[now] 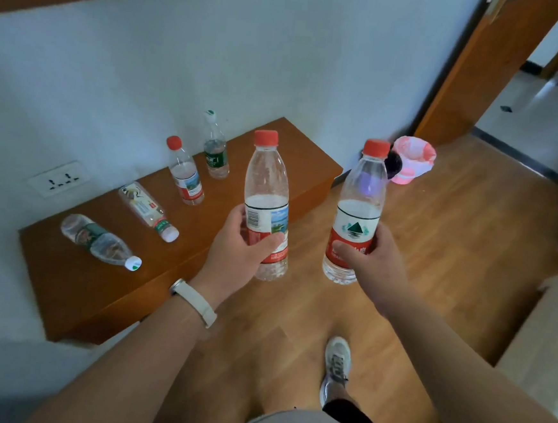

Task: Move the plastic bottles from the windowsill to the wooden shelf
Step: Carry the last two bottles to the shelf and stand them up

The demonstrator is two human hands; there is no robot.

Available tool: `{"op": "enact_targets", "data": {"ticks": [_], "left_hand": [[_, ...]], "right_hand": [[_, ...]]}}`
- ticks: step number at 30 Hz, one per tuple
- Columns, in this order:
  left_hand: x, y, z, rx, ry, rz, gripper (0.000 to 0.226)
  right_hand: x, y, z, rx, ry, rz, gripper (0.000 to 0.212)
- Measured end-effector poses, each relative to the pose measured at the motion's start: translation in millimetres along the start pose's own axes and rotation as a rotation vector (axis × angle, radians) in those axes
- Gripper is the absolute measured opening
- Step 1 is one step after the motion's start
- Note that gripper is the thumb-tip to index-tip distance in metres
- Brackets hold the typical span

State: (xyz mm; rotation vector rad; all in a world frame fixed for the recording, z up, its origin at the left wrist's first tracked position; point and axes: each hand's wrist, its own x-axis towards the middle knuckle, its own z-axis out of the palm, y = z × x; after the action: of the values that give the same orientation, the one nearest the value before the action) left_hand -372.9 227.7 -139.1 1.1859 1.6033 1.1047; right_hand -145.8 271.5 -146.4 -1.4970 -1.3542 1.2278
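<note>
Fingers (270, 240) of the left hand (237, 251) wrap one clear red-capped plastic bottle (267, 190), the right hand (372, 262) another (357, 217), both upright just off the low wooden shelf (276, 144). Four bottles already sit there, two standing (187, 174) toward its far end, two lying (98, 239) nearer; the windowsill is out of view. White wall, wood-plank floor (435, 240), pink bin (412, 160) beside an open doorway.

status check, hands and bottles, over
Left hand gripping one red-cap bottle, right hand another. Four bottles on shelf, two lying. Path clear.

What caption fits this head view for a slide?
Each hand, left hand and right hand, carries an upright red-capped bottle toward the wooden shelf already holding four.
</note>
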Motion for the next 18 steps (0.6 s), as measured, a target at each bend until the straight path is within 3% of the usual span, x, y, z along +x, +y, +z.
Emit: {"op": "enact_targets", "data": {"ticks": [18], "left_hand": [[191.4, 72.8, 129.4, 0.151, 0.302, -0.029, 0.057]], "right_hand": [[260.0, -6.0, -110.8, 0.060, -0.207, -0.039, 0.058]]}}
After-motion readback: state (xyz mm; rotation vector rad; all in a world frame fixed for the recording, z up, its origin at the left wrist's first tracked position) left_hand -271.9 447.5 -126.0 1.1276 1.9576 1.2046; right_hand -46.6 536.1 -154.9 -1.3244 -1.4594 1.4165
